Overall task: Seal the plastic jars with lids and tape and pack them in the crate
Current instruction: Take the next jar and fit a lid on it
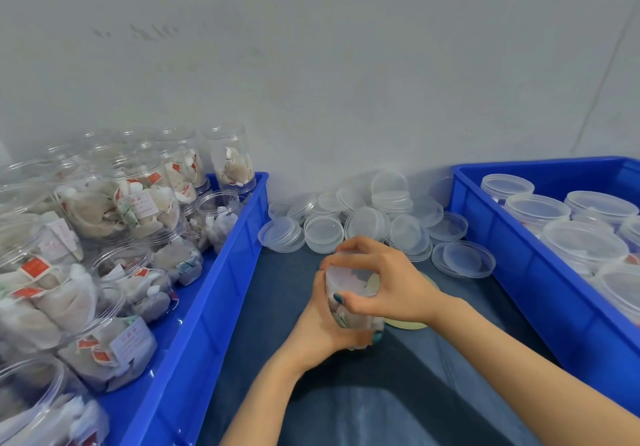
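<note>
A clear plastic jar point(356, 321) filled with tea bags is held upright in the middle of the dark table. My left hand point(320, 328) grips its body from the left and below. My right hand point(377, 279) curls over the top, its fingers round the translucent lid point(348, 277) that sits on the jar's mouth. A roll of tape point(408, 322) lies flat on the table right behind the jar, mostly hidden by my right wrist. A pile of loose clear lids point(367, 224) lies against the wall.
A blue crate point(214, 293) on the left holds several open jars of tea bags point(114, 237), upright and lying. A second blue crate point(512, 255) on the right holds several lidded jars point(585, 241). A grey wall closes the back.
</note>
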`<action>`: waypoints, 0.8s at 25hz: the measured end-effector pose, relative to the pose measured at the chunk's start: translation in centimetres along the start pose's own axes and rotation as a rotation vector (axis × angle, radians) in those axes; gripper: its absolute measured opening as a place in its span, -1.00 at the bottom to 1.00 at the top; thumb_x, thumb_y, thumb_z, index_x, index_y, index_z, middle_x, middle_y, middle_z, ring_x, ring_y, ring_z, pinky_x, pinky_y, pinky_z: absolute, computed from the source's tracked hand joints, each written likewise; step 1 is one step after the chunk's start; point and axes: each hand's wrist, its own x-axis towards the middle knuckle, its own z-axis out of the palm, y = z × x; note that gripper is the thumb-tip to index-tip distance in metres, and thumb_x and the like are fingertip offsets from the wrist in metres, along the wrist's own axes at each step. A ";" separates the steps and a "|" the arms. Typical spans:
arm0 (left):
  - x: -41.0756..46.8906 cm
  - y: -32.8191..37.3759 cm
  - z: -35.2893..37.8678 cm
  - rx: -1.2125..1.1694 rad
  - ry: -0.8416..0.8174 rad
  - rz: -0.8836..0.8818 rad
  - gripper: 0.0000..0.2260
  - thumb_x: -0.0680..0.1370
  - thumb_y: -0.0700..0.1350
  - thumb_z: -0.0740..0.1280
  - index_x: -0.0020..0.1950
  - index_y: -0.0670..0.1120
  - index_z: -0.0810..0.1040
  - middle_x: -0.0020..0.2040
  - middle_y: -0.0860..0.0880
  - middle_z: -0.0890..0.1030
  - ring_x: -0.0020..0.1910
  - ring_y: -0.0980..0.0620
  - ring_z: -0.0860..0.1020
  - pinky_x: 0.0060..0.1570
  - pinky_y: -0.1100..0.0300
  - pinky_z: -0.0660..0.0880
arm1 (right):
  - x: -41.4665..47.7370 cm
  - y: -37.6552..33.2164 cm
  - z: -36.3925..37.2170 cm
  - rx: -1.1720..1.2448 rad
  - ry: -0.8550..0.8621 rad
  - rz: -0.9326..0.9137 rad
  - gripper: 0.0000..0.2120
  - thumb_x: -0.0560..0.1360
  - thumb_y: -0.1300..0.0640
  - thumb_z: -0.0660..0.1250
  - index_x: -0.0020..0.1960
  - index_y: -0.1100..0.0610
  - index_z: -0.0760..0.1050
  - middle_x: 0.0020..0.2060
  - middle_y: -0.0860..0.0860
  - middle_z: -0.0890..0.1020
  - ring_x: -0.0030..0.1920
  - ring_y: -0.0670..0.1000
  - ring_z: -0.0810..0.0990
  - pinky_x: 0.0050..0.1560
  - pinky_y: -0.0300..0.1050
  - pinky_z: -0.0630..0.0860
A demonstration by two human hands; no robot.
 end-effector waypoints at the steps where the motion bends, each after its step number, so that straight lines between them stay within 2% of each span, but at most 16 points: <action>1: -0.2 -0.3 -0.3 0.020 -0.036 -0.028 -0.18 0.22 -0.06 0.64 0.32 0.23 0.25 0.12 0.21 0.59 0.09 0.26 0.58 -0.05 0.29 0.57 | 0.0 0.1 0.0 0.035 0.012 0.022 -0.59 0.32 -0.01 0.39 0.17 -0.15 0.63 0.14 -0.14 0.56 0.18 -0.24 0.51 0.22 -0.26 0.42; 3: -0.4 -0.4 -1.0 0.083 -0.014 -0.069 -0.26 0.20 -0.08 0.65 0.27 0.17 0.36 0.10 0.16 0.62 0.06 0.24 0.60 0.06 0.20 0.58 | 0.3 0.4 -0.2 0.149 0.047 0.090 -0.63 0.36 0.00 0.38 0.16 -0.13 0.64 0.15 -0.13 0.59 0.21 -0.18 0.54 0.30 -0.15 0.42; 5: -0.5 0.1 -1.1 0.043 0.048 -0.058 -0.31 0.17 -0.07 0.66 0.21 0.14 0.44 0.09 0.15 0.64 0.04 0.23 0.61 0.05 0.24 0.57 | 0.5 1.0 -1.0 0.263 0.057 0.151 -0.64 0.42 0.04 0.36 0.20 -0.07 0.63 0.17 -0.15 0.61 0.26 -0.18 0.53 0.33 -0.14 0.41; 7: -0.6 0.7 -1.0 -0.117 0.133 -0.003 -0.30 0.12 0.01 0.67 0.19 0.10 0.49 0.08 0.11 0.66 0.04 0.18 0.62 -0.03 0.29 0.56 | 0.4 1.5 -1.5 0.430 0.119 0.180 -0.64 0.47 0.06 0.31 0.25 0.01 0.60 0.19 -0.17 0.63 0.26 -0.22 0.53 0.27 -0.24 0.44; 9: -0.6 1.1 -1.0 -0.439 0.148 0.010 -0.23 0.09 0.19 0.65 0.23 -0.01 0.53 0.11 -0.03 0.67 0.03 0.02 0.63 -0.04 0.10 0.60 | 0.0 1.6 -1.1 0.592 0.236 0.193 -0.62 0.50 0.04 0.29 0.29 0.05 0.55 0.21 -0.24 0.62 0.20 -0.29 0.54 0.14 -0.37 0.47; 10: -0.8 1.3 -1.1 -0.606 0.098 -0.030 -0.21 0.14 0.23 0.62 0.27 -0.06 0.52 0.15 -0.13 0.65 0.04 -0.07 0.64 -0.05 -0.01 0.61 | -0.2 1.5 -0.6 0.634 0.281 0.198 -0.59 0.49 -0.02 0.31 0.31 0.04 0.54 0.21 -0.25 0.61 0.18 -0.30 0.54 0.09 -0.41 0.47; 11: -0.9 1.6 -1.2 -0.710 0.034 -0.099 -0.25 0.21 0.23 0.58 0.30 -0.08 0.52 0.17 -0.20 0.63 0.04 -0.13 0.64 -0.10 -0.03 0.62 | -0.5 1.5 0.0 0.653 0.308 0.205 -0.53 0.45 -0.09 0.32 0.32 0.02 0.53 0.22 -0.25 0.61 0.19 -0.30 0.53 0.08 -0.41 0.47; 13: -1.3 2.0 -1.6 -0.788 -0.102 -0.264 -0.34 0.32 0.23 0.48 0.30 -0.11 0.54 0.15 -0.24 0.63 -0.01 -0.17 0.65 -0.29 0.12 0.60 | -1.1 1.6 1.1 0.667 0.315 0.223 -0.46 0.37 -0.19 0.31 0.31 -0.02 0.54 0.23 -0.19 0.61 0.27 -0.26 0.50 0.18 -0.34 0.45; 14: -1.3 2.0 -1.8 -0.813 -0.160 -0.338 -0.35 0.34 0.24 0.44 0.30 -0.12 0.54 0.11 -0.22 0.64 -0.09 -0.18 0.66 -0.39 0.20 0.57 | -1.4 1.7 1.4 0.677 0.312 0.225 -0.47 0.35 -0.20 0.32 0.29 -0.06 0.55 0.24 -0.15 0.60 0.30 -0.22 0.49 0.25 -0.29 0.43; 17: -1.1 1.8 -2.3 -0.985 -0.383 -0.558 -0.40 0.41 0.28 0.33 0.26 -0.13 0.56 0.03 -0.22 0.59 -0.42 -0.06 0.54 -0.58 0.29 0.46 | -2.1 1.6 1.3 0.695 0.279 0.174 -0.60 0.38 -0.15 0.35 0.22 -0.18 0.59 0.25 -0.10 0.60 0.34 -0.12 0.49 0.33 -0.18 0.41; 18: -1.2 2.0 -2.2 -1.036 -0.414 -0.608 -0.39 0.43 0.30 0.27 0.24 -0.15 0.58 0.03 -0.24 0.57 -0.48 -0.04 0.50 -0.60 0.30 0.43 | -2.2 1.4 1.1 0.687 0.269 0.145 -0.62 0.40 -0.13 0.36 0.21 -0.21 0.59 0.26 -0.10 0.59 0.36 -0.10 0.47 0.36 -0.17 0.39; 20: -1.2 2.2 -2.0 -1.049 -0.391 -0.580 -0.39 0.45 0.32 0.21 0.20 -0.15 0.60 0.02 -0.24 0.57 -0.48 -0.02 0.48 -0.59 0.30 0.39 | -2.3 1.3 1.2 0.685 0.295 0.121 -0.63 0.42 -0.12 0.35 0.23 -0.20 0.58 0.27 -0.07 0.60 0.37 -0.06 0.48 0.36 -0.16 0.41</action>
